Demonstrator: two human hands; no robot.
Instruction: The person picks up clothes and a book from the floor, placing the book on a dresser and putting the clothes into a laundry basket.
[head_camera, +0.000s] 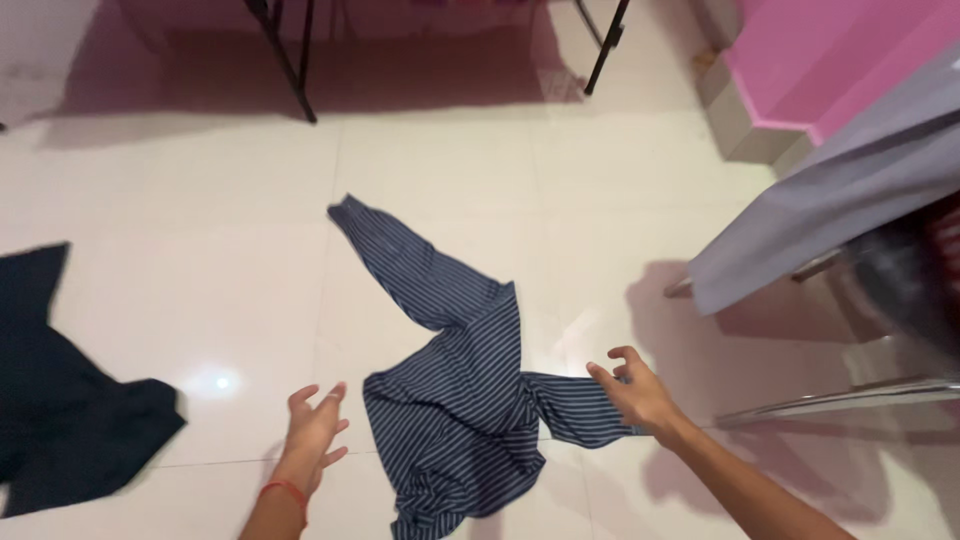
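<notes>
Striped shirt (455, 400), right hand (633, 392) touching, left hand (315, 425) spread

head-worn view, looking down, floor (600, 180) near

The dark garment (60, 400) is cut off at the left edge, and the grey cloth (850, 190) at the right.

Your right hand (636, 392) rests on one sleeve of the striped shirt (455, 400), fingers curled (grip unclear). Your left hand (314, 428) hovers open just beside the shirt's other edge. The shirt lies crumpled on the white tiled floor (180, 200), a dark garment (60, 400) well apart.
</notes>
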